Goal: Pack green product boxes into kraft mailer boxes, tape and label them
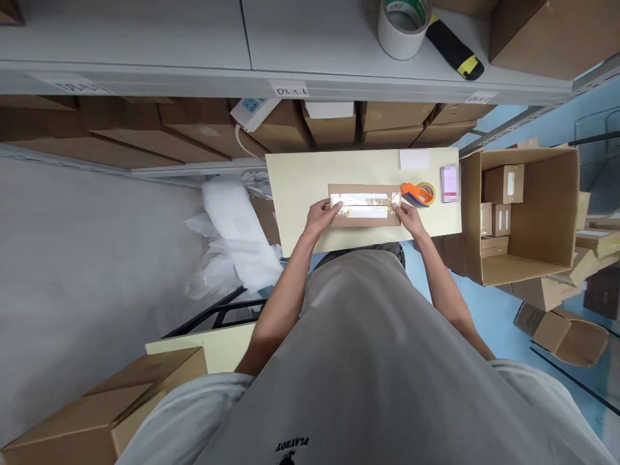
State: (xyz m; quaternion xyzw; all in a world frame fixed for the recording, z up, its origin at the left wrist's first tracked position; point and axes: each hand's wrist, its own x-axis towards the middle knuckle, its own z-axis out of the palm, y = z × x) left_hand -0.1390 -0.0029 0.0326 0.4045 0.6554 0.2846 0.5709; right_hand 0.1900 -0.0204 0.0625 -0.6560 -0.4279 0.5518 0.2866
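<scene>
A flat brown cardboard box [365,220] lies on the pale yellow table [300,181] in front of me, with shiny clear tape running along its top. My left hand [321,216] grips its left end, thumb on the taped top. At the opposite end, my right hand [408,216] holds the box the same way, thumb on top near the corner. Just beyond my right hand rests an orange tape dispenser [417,194] with a roll of tape in it. The undersides of both hands' grips are hidden.
A large open carton [542,239] holding smaller boxes stands at the table's right. Near it lie a pink-screened phone [449,184] and white paper [414,159]. The shelf above bears a tape roll [403,32] and a utility knife [455,48]. White foam wrap [237,226] is at left.
</scene>
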